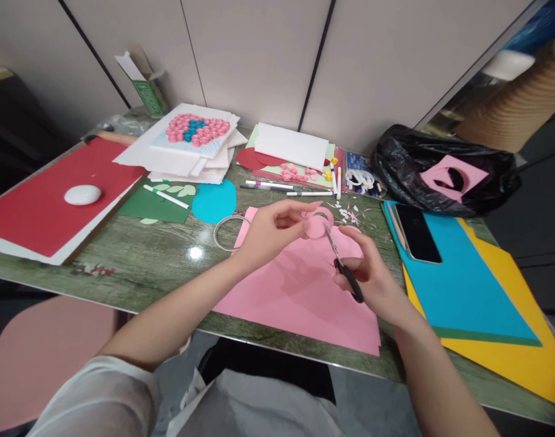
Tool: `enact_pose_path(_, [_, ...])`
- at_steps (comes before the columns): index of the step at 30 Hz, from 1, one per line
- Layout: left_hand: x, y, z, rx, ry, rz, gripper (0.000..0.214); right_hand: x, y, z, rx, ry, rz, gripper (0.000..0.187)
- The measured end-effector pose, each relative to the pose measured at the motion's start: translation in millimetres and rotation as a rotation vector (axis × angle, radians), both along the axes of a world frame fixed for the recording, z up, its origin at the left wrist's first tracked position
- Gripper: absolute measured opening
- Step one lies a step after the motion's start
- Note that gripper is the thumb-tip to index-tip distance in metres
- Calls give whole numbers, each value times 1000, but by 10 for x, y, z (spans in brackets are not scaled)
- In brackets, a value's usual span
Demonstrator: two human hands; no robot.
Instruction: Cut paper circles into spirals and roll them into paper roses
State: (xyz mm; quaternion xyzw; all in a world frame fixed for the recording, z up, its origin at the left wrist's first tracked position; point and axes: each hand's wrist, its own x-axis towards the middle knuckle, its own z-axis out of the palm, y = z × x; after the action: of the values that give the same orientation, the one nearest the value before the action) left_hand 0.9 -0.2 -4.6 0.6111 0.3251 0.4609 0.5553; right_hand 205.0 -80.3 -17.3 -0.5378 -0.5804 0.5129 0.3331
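Observation:
Between thumb and fingers, my left hand [282, 226] pinches a small pink paper piece [316, 228] that curls in a spiral. My right hand [373, 276] is closed on black-handled scissors [349, 276], whose blades reach up to the edge of that piece. Both hands are over large pink paper sheets [296, 309] on the table. Another rounded pink paper piece lies just behind the scissors, partly covered by my right fingers. A roll of tape [227, 233] sits beside my left wrist.
White sheets with a pink and blue rosette picture [198, 128] lie back left, near red paper [54, 194] bearing a white oval object [82, 195]. Pens [268, 186] and paper scraps [348, 212] lie behind my hands. At right are a black bag [441, 176], a phone [418, 232] and blue paper [478, 279].

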Motion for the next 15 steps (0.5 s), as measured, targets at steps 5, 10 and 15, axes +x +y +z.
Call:
enact_pose_path(5, [1, 4, 9, 15, 14, 49, 20, 2, -8, -5, 0, -2, 1, 73])
enact_pose_path(10, [19, -24, 11, -51, 0, -35, 30, -16, 1, -8, 15, 29, -31, 71])
enact_pose_path(15, [19, -42, -4, -63, 11, -36, 30, -41, 5, 13, 24, 51, -51, 72])
